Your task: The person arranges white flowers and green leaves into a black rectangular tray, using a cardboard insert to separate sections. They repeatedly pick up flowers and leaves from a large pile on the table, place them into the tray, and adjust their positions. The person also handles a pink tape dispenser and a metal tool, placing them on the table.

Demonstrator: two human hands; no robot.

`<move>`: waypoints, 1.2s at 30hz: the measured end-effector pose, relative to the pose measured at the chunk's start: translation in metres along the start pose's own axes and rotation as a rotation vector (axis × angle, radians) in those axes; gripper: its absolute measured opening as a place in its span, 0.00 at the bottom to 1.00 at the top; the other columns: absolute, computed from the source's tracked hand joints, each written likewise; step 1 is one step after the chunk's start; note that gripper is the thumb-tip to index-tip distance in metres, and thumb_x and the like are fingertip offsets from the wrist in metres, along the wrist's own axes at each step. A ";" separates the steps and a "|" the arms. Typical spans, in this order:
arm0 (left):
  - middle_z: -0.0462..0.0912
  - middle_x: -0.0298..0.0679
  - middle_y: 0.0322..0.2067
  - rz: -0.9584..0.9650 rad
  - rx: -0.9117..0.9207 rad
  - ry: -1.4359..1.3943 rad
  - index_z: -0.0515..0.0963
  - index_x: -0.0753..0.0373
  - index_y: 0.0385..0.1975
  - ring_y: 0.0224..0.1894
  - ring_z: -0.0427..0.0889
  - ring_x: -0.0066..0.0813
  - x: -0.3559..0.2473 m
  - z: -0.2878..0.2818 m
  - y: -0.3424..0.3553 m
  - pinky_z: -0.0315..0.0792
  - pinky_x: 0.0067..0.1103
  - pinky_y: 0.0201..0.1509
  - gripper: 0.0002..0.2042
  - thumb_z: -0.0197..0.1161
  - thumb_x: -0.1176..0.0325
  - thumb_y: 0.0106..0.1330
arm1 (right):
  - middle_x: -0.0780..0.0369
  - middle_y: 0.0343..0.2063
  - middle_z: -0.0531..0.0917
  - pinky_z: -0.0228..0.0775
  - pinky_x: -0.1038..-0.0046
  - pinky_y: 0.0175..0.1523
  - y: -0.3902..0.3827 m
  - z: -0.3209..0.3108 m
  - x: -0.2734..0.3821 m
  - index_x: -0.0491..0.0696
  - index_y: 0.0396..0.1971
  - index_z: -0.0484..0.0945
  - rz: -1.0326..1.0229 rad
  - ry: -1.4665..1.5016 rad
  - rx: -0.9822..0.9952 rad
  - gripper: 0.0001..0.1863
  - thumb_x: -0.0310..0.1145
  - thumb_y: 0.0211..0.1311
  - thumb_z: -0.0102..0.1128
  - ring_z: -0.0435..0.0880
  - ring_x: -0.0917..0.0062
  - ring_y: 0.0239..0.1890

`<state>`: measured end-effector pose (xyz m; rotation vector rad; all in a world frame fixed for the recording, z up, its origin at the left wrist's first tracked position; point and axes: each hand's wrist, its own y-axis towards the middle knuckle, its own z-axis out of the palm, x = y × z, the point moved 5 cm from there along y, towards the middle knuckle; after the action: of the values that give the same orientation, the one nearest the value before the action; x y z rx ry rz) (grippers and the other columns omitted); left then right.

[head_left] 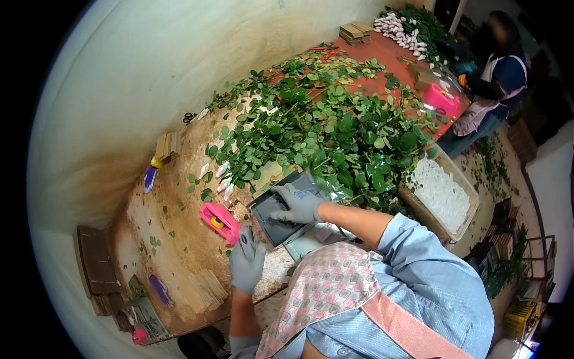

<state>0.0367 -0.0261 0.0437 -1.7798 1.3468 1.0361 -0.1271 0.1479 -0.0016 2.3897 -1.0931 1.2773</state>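
My right hand, in a grey work glove, lies with spread fingers on a dark grey, shallow tray-like surface. A sheet of clear plastic shows at the far right end of this surface. My left hand, gloved the same way, is beside a bright pink tape dispenser with a yellow core. Its fingers are drawn together around a small dark thing that I cannot make out. Leafy green rose stems are heaped just beyond my right hand. Several pale pink rosebuds lie at the heap's left edge.
A tub of white material stands to the right. Cardboard pieces and a purple item lie at the table's near left. At far right, a co-worker stands by another pink dispenser. Bundled roses lie at the back.
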 end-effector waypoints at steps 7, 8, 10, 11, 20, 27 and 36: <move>0.74 0.45 0.62 -0.073 -0.056 -0.607 0.69 0.73 0.63 0.61 0.74 0.34 0.009 0.090 0.086 0.68 0.29 0.64 0.26 0.51 0.54 0.80 | 0.39 0.69 0.62 0.56 0.63 0.76 -0.023 -0.011 0.006 0.36 0.75 0.45 -0.223 0.216 0.168 0.61 0.59 0.57 0.70 0.64 0.51 0.72; 0.72 0.47 0.64 -0.067 -0.014 -0.450 0.67 0.75 0.64 0.63 0.73 0.37 0.001 0.096 0.087 0.67 0.30 0.66 0.27 0.51 0.53 0.80 | 0.38 0.68 0.63 0.57 0.64 0.75 -0.028 -0.008 0.008 0.34 0.74 0.45 -0.159 0.121 0.121 0.60 0.51 0.54 0.72 0.64 0.49 0.71; 0.69 0.51 0.67 0.013 0.094 -0.216 0.61 0.77 0.66 0.67 0.70 0.42 -0.021 0.107 0.089 0.64 0.33 0.69 0.31 0.53 0.53 0.78 | 0.39 0.69 0.61 0.56 0.63 0.75 -0.022 -0.005 -0.007 0.36 0.75 0.43 -0.143 0.169 0.067 0.58 0.44 0.54 0.71 0.63 0.50 0.72; 0.68 0.53 0.67 0.081 0.144 -0.135 0.58 0.78 0.67 0.68 0.69 0.45 -0.021 0.106 0.088 0.63 0.34 0.70 0.34 0.55 0.52 0.76 | 0.39 0.69 0.61 0.55 0.63 0.76 -0.020 -0.001 -0.014 0.37 0.76 0.43 -0.141 0.195 0.045 0.57 0.40 0.53 0.70 0.62 0.50 0.73; 0.61 0.59 0.70 0.389 0.326 0.649 0.53 0.72 0.74 0.76 0.56 0.54 -0.006 0.107 0.043 0.49 0.39 0.80 0.46 0.71 0.63 0.58 | 0.53 0.32 0.87 0.77 0.65 0.43 -0.023 -0.091 -0.059 0.40 0.43 0.82 0.198 -0.022 0.397 0.24 0.44 0.53 0.65 0.86 0.63 0.35; 0.64 0.53 0.70 0.484 0.212 0.678 0.58 0.72 0.71 0.76 0.56 0.51 -0.010 0.116 0.040 0.48 0.39 0.80 0.39 0.65 0.73 0.57 | 0.58 0.29 0.85 0.73 0.66 0.37 -0.065 -0.152 -0.086 0.44 0.46 0.79 0.370 -0.267 0.593 0.20 0.36 0.52 0.64 0.83 0.69 0.31; 0.65 0.51 0.70 0.471 0.203 0.649 0.59 0.71 0.71 0.76 0.58 0.49 -0.008 0.116 0.044 0.50 0.39 0.80 0.40 0.67 0.73 0.55 | 0.61 0.30 0.86 0.75 0.68 0.40 -0.034 -0.146 -0.075 0.45 0.54 0.79 0.257 -0.234 0.757 0.25 0.34 0.54 0.62 0.85 0.73 0.34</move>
<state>-0.0302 0.0664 -0.0047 -1.7495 2.2586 0.5083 -0.2203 0.2833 0.0316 3.0802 -1.1511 1.7836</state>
